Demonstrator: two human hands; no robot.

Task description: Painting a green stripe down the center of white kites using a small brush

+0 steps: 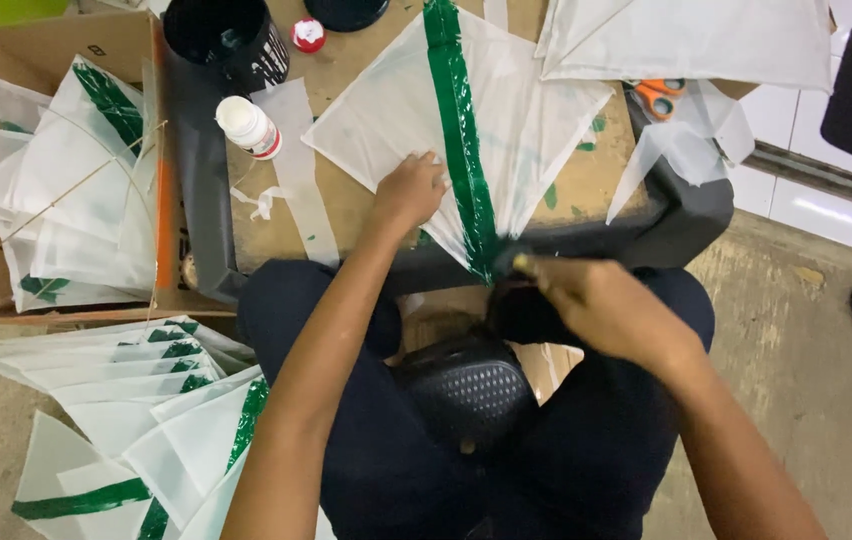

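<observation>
A white translucent kite sheet [401,120] with a green stripe [458,120] down its middle lies on a brown work board [346,200]. My left hand [409,190] presses flat on the sheet just left of the stripe, fingers spread. My right hand [596,305] is at the sheet's near corner, below the board's edge, fingers closed around something dark and pinching a thin stick tip [521,263]; what the dark thing is stays unclear.
A cardboard box [6,60] of finished kites stands at the left, more kites [146,400] stacked on the floor. A white glue bottle [249,126], black cup [226,35], orange scissors [658,97] and more sheets [696,40] sit on the board. A black stool [466,385] is between my legs.
</observation>
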